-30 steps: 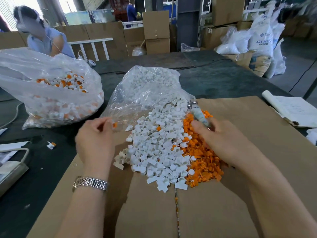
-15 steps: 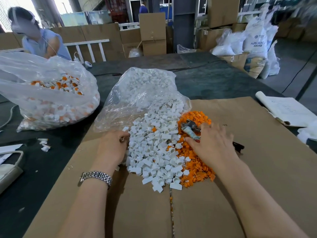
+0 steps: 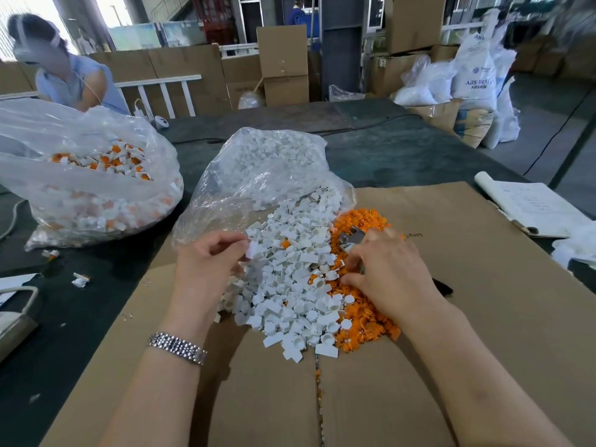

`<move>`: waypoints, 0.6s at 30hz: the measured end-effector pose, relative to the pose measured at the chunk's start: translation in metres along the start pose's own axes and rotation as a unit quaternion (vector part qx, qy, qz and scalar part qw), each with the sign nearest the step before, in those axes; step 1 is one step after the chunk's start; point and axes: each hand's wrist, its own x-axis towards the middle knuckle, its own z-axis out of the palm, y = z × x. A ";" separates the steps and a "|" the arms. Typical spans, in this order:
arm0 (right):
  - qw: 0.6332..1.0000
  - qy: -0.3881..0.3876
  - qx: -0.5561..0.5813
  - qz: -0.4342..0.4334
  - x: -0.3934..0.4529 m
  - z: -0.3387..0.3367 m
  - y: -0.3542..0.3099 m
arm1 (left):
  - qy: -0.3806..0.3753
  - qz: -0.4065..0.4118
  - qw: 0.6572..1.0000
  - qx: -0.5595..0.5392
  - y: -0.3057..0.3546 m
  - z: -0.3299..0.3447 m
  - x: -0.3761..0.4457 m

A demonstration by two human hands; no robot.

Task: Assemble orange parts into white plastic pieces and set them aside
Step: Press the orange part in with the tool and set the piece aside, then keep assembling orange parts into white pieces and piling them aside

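The right hand [image 3: 390,272] covers most of a metal tool with a pale handle [image 3: 352,237], so only its tip shows above the heap of small orange plastic parts [image 3: 364,321], and its grip on that tool cannot be told; its fingertips are buried among the pieces. The clear plastic bag of white plastic pieces [image 3: 264,169] blurs its contents into a haze. A pale grey object at the desk's left side [image 3: 16,317] is cut by the picture's edge.
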 end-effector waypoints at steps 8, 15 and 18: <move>0.948 0.098 0.298 0.042 -0.001 -0.006 0.005 | -0.214 -0.132 0.945 -0.211 0.009 0.015 -0.008; 0.856 0.057 0.512 -0.038 -0.003 -0.008 -0.013 | -0.265 -0.133 0.929 -0.223 0.015 0.020 -0.018; 0.827 0.045 0.557 -0.064 -0.005 -0.009 -0.018 | -0.284 -0.108 0.928 -0.218 0.017 0.021 -0.021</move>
